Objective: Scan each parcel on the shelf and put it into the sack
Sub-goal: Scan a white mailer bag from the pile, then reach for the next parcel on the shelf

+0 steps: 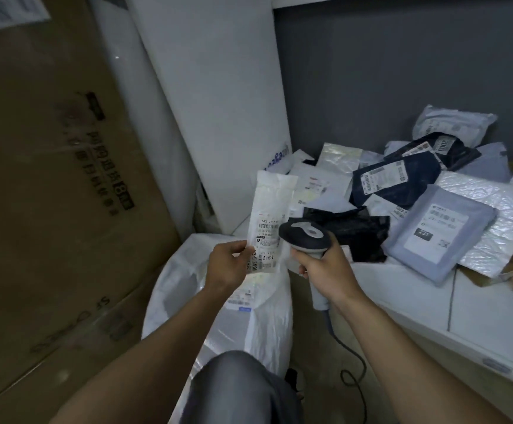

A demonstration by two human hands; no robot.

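Being pinched at its lower left edge between thumb and curled fingers of the left hand (227, 266), a slim white parcel (272, 209) is held upright, printed label facing the camera. It is held over the open mouth of the white sack (169, 289), just left of the shelf (402, 289). A grey scanner (305, 235) is gripped by the right hand (325, 269), fingers wrapped round the handle, head tilted at the parcel's label and just beside its right edge; contact cannot be told. A dark cable (351, 359) is trailed down from the handle. One labelled package (241, 298) is seen lying inside the sack.

Other parcels are heaped on the shelf, well apart from the held one: a black bag (356, 231) nearest the scanner, a grey-blue mailer (438, 237) marked 231, a navy bag (399, 182) behind it, and a silver bubble mailer (500, 209) under the grey-blue one. A big cardboard box (50, 179) is stood at the left. A grey-trousered knee (243, 390) is seen at the bottom.
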